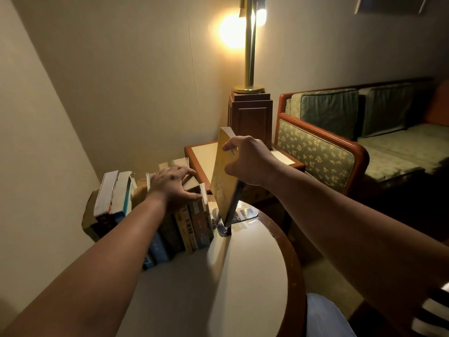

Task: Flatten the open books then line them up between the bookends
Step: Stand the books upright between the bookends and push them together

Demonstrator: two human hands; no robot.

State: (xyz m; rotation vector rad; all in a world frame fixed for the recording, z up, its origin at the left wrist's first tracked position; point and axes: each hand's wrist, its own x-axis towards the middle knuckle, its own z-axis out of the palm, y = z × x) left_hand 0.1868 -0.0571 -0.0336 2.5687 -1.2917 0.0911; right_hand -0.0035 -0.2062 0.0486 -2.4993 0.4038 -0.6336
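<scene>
A row of upright books (pixel 192 224) stands on a round table (pixel 243 276), spines toward me. My left hand (pixel 173 184) rests spread over the tops of the books near the row's right end, thumb against the outermost one. My right hand (pixel 247 161) grips a closed yellow book (pixel 224 176) by its upper edge, holding it tilted and upright just right of the row. Its lower corner sits at a dark metal bookend (pixel 224 228) whose flat base lies on the table. More books (pixel 114 193) lean at the row's far left, by the wall.
A brass floor lamp (pixel 250 45) on a wooden pedestal (pixel 250 117) glows behind a low side table (pixel 201 156). A cushioned wooden sofa (pixel 340 147) fills the right. A cardboard box (pixel 88 220) sits behind the left books. The table's wooden rim (pixel 295 276) curves at right.
</scene>
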